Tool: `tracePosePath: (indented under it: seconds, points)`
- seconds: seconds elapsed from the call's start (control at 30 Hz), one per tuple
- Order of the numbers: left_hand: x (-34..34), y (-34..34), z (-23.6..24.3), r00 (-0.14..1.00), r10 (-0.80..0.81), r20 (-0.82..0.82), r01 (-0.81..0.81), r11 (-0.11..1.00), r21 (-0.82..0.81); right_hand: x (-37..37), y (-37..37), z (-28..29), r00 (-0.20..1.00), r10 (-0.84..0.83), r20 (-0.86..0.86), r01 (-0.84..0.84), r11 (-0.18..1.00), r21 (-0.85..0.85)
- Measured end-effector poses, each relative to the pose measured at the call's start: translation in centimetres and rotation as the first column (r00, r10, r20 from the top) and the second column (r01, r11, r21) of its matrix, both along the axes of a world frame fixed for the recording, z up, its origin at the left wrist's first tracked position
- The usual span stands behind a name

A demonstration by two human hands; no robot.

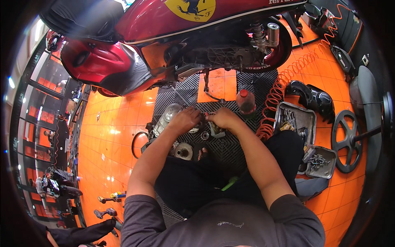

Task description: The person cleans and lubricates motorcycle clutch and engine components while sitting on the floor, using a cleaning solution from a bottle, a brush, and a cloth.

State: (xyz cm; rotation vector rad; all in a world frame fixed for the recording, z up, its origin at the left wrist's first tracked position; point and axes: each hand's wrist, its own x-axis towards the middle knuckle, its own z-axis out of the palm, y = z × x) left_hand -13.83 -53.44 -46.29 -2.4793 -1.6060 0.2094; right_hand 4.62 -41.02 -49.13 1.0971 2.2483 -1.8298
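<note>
My left hand (187, 120) and my right hand (225, 119) meet in front of me, low over the black ribbed mat (247, 142). Both are closed, fingers curled around a small part with a bit of red showing between them. What it is stays hidden by the fingers. Beside my left hand lies a silver metal casing (168, 114). Nearer to me rests a round metal disc with a central shaft (183, 151). A small ring-shaped metal part (204, 135) lies between my forearms. A clear bottle with a red cap (245, 103) stands just beyond my right hand.
A red scooter (160, 29) stretches across the far side. At right are a red coiled hose (272, 101), a metal tray of parts (311, 119), a smaller tray of bolts (325, 162) and a spoked wheel (347, 140). A power drill (105, 213) and another person's leg (82, 234) are lower left.
</note>
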Motion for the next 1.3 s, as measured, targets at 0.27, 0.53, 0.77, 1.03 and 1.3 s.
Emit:
tracePosePath:
  seconds: [0.27, 0.53, 0.77, 1.03, 1.3]
  points:
    - [0.2, -0.1, -0.3, 0.999, 0.048, 0.017, -0.049, 0.999, 0.019, -0.2, -2.1, 1.3, 0.985, -0.172, -0.016, 0.163, 0.894, 0.417]
    - [-1.3, -0.1, -1.0, 0.531, 0.692, 0.490, -0.731, 0.666, -0.148, 1.2, -1.2, 4.8, 0.962, 0.020, -0.273, -0.014, 1.000, 0.025]
    - [-1.6, 0.0, -1.3, 0.683, 0.587, 0.434, -0.633, 0.772, -0.048, 0.6, -2.8, 5.2, 0.975, -0.039, -0.219, 0.072, 0.987, 0.144]
    - [0.2, 0.4, -0.1, 0.727, 0.521, 0.447, -0.543, 0.835, -0.091, 0.9, -2.2, 3.9, 0.974, -0.041, -0.221, 0.079, 0.983, 0.165]
    - [-3.2, 1.3, -5.0, -0.952, -0.173, 0.253, -0.297, 0.725, -0.622, -0.4, -4.6, 3.9, 0.960, -0.035, -0.279, 0.073, 0.989, 0.126]
